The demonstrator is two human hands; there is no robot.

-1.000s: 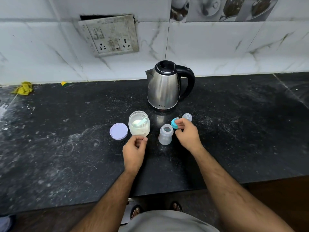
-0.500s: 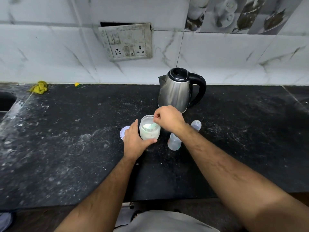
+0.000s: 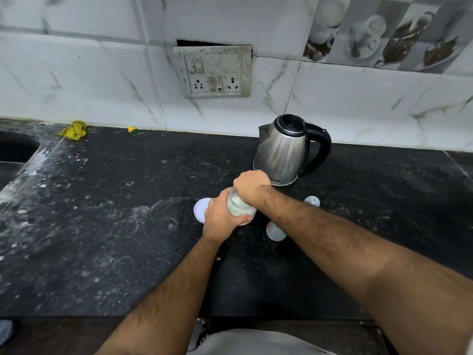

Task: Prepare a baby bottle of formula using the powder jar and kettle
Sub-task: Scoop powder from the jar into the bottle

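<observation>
My left hand [image 3: 219,217] grips the glass powder jar [image 3: 240,209] from the left and holds it on the black counter. My right hand [image 3: 252,187] sits curled over the jar's mouth, fingers dipping inside around the pale green scoop; the grip itself is mostly hidden. The open clear baby bottle [image 3: 275,232] stands just right of the jar, partly behind my right forearm. The steel kettle [image 3: 282,152] with its black handle stands behind the jar. The teal nipple ring is out of sight.
The jar's lilac lid [image 3: 200,210] lies flat left of the jar. A clear bottle cap [image 3: 312,201] sits right of my forearm. A sink opening [image 3: 15,147] is at far left, a yellow cloth [image 3: 74,129] by the wall. The counter [image 3: 102,226] is dusted with powder.
My right hand left the teal ring, moved to the jar and now reaches deeper into its mouth. My left hand closed round the jar. The camera shifted left and closer.
</observation>
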